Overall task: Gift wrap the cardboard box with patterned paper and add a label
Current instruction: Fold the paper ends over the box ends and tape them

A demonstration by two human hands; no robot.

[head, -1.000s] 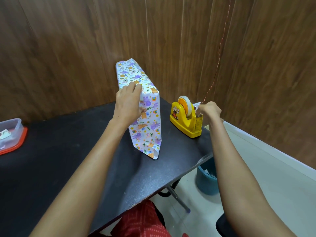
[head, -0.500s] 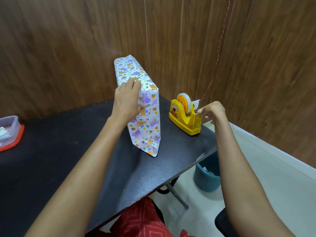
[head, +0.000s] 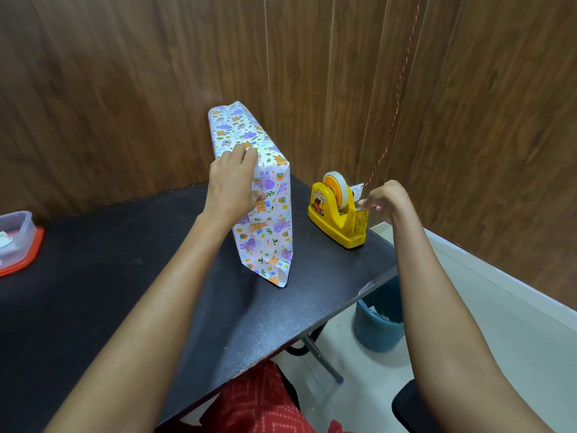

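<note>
Right grip (head: 385, 200) is clenched in a pinch on the tape end (head: 361, 209) at the cutter of the yellow tape dispenser (head: 334, 223). The strip is thin, so how much is out is hard to tell. Left grip (head: 232, 185) grasps the wrapped box (head: 271, 226), fingers over the top edge, thumb on the near face. The box stands upright on a narrow side at 12 o'clock on the tabletop (head: 125, 276), with the dispenser just beside it at 3 o'clock.

Risks, as I read them:
- The dispenser sits close to the tabletop's 3 o'clock corner and nothing pins it down. A one-handed tug toward that edge could drag or tip it off, with the blue bin (head: 377, 326) below.
- Only the one grip steadies the box on its narrow side. If it loosens during the pull, the box probably tips.
- The folded end at the box's 6 o'clock looks loose and untaped, and may spring open.
- A red string (head: 396, 104) hangs down to the dispenser's 12 o'clock side, and sticky tape could catch it.
- A slack pull could tear the tape crookedly or fold it onto itself.

A plastic container (head: 15, 235) sits well apart at 9 o'clock, no hazard.
</note>
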